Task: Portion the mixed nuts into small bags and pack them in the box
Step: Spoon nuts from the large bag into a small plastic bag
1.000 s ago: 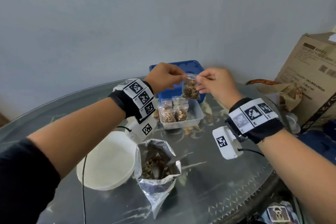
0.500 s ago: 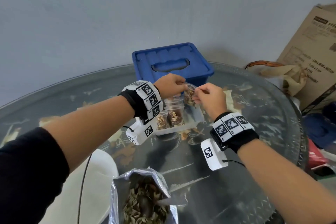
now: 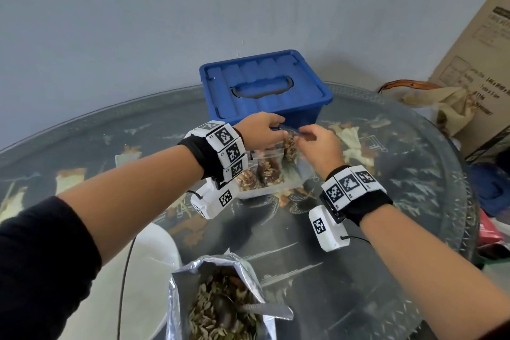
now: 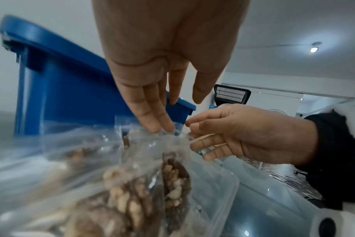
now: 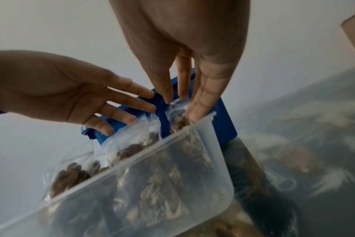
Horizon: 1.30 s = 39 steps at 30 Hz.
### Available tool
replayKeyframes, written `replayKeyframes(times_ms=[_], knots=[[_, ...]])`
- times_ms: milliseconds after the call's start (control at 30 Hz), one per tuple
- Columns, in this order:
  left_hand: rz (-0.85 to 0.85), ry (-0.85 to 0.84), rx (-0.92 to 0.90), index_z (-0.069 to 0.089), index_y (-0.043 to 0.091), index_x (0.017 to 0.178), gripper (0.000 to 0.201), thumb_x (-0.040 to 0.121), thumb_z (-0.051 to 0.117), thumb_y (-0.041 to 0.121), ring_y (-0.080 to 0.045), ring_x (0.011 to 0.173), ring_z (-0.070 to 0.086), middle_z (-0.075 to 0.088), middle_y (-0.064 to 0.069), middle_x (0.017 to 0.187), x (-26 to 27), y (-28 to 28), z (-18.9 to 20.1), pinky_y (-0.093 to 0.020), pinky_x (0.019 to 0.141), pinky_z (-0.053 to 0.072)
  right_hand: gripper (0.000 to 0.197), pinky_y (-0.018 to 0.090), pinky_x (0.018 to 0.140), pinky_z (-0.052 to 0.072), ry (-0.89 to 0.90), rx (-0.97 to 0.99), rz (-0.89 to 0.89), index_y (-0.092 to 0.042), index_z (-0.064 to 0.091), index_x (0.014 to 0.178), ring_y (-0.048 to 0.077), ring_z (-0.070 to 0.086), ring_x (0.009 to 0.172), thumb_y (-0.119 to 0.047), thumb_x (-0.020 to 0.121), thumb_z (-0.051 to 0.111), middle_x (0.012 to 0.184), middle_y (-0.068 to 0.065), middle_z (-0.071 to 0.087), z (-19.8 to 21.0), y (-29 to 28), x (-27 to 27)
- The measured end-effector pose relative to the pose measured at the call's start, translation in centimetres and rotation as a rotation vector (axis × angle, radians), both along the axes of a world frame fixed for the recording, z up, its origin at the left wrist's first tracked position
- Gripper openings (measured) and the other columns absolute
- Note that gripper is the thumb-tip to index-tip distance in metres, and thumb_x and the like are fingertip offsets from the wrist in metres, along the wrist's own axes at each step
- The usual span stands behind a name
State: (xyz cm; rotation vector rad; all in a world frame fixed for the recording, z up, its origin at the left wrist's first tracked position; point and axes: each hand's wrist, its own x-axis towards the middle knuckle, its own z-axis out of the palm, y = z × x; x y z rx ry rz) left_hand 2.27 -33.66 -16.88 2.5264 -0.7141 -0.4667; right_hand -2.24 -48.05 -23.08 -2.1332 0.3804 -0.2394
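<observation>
A small clear bag of nuts stands in the right part of the clear plastic box, beside other filled bags. My right hand pinches the small bag's top between thumb and fingers. My left hand is just left of it, with straight fingers touching the tops of the neighbouring bags. In the left wrist view the held bag shows edge-on inside the box. An open foil bag of mixed nuts with a spoon in it stands at the near edge.
A closed blue storage bin stands right behind the clear box. A white round lid lies near left. A cardboard carton and a cloth bag stand off the patterned glass table at the right.
Both hands brought the small bag down from the air into the clear box. My left hand has let go of its top and its fingers have straightened.
</observation>
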Motion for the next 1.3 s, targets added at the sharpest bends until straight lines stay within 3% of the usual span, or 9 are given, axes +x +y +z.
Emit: replayKeyframes(times_ms=[200,433,533,633,767,867,1000,1133,1300], knots=[[0.035,-0.022,-0.058,0.049,0.014,0.13,0.037,0.096,0.047,0.028,-0.014,0.106,0.055,0.06,-0.002,0.121,-2.1,3.1,3.2,-0.02,0.088,0.037,0.042,0.028,0.089,0.042,-0.034,-0.077,0.08,-0.011,0.052,0.128,0.021,0.055,0.109,-0.019,0.088,0.062,0.125,0.011,0.056,3.7,0.3,-2.6],[0.142,-0.048,-0.128,0.057,0.015,0.12,0.029,0.095,0.049,0.027,-0.006,0.078,0.059,0.064,-0.001,0.107,-6.7,9.2,6.2,-0.016,0.067,0.047,0.035,0.025,0.087,0.043,-0.044,-0.136,0.254,-0.015,0.057,0.122,0.015,0.056,0.1,-0.02,0.087,0.063,0.119,0.005,0.059,7.2,1.6,-7.1],[0.197,-0.07,-0.108,0.058,0.014,0.118,0.028,0.095,0.049,0.027,-0.004,0.072,0.059,0.064,0.001,0.1,-9.1,12.3,6.5,-0.011,0.06,0.041,0.034,0.022,0.085,0.04,-0.025,-0.157,0.309,-0.016,0.058,0.12,0.014,0.056,0.1,-0.02,0.088,0.063,0.117,0.005,0.06,7.4,2.2,-9.1],[0.254,-0.077,-0.071,0.06,0.013,0.116,0.027,0.095,0.049,0.026,-0.014,0.085,0.062,0.067,-0.003,0.1,-11.6,15.6,6.1,-0.018,0.065,0.043,0.032,0.022,0.085,0.04,0.011,-0.191,0.353,-0.015,0.057,0.121,0.015,0.055,0.102,-0.02,0.089,0.06,0.118,0.004,0.06,6.7,2.9,-11.1],[0.341,-0.065,-0.023,0.062,0.008,0.112,0.027,0.095,0.049,0.024,-0.016,0.081,0.06,0.068,-0.008,0.098,-14.6,19.6,4.4,-0.019,0.069,0.044,0.032,0.025,0.086,0.043,0.069,-0.21,0.385,-0.013,0.057,0.122,0.017,0.056,0.105,-0.019,0.091,0.058,0.118,0.005,0.06,4.4,4.1,-13.4],[0.42,-0.027,0.039,0.062,0.005,0.111,0.028,0.095,0.048,0.024,-0.019,0.086,0.061,0.067,-0.011,0.103,-16.7,22.0,2.4,-0.017,0.061,0.042,0.03,0.031,0.093,0.044,0.103,-0.217,0.415,-0.008,0.059,0.119,0.022,0.058,0.107,-0.014,0.09,0.058,0.118,0.01,0.062,1.9,5.0,-14.5],[0.412,0.002,0.239,0.062,0.01,0.113,0.028,0.095,0.047,0.025,-0.023,0.109,0.054,0.061,-0.006,0.118,-18.7,23.5,-0.7,-0.025,0.087,0.038,0.032,0.04,0.102,0.04,0.145,-0.228,0.421,-0.007,0.059,0.119,0.031,0.054,0.115,-0.004,0.087,0.058,0.122,0.014,0.059,-0.9,6.2,-15.3],[0.349,0.068,0.437,0.057,0.011,0.123,0.036,0.094,0.048,0.031,-0.021,0.122,0.046,0.054,-0.004,0.131,-19.6,22.9,-3.3,-0.027,0.099,0.031,0.037,0.033,0.104,0.035,0.179,-0.36,0.41,-0.006,0.056,0.126,0.028,0.049,0.122,-0.008,0.089,0.057,0.131,0.012,0.054,-2.8,6.5,-15.7],[0.374,0.118,0.561,0.046,0.007,0.133,0.053,0.092,0.053,0.039,-0.024,0.127,0.041,0.047,-0.007,0.137,-19.9,21.7,-4.9,-0.031,0.103,0.029,0.051,0.046,0.104,0.038,0.26,-0.49,0.455,-0.017,0.049,0.134,0.027,0.038,0.131,-0.03,0.086,0.06,0.143,0.008,0.041,-5.8,6.1,-15.0]])
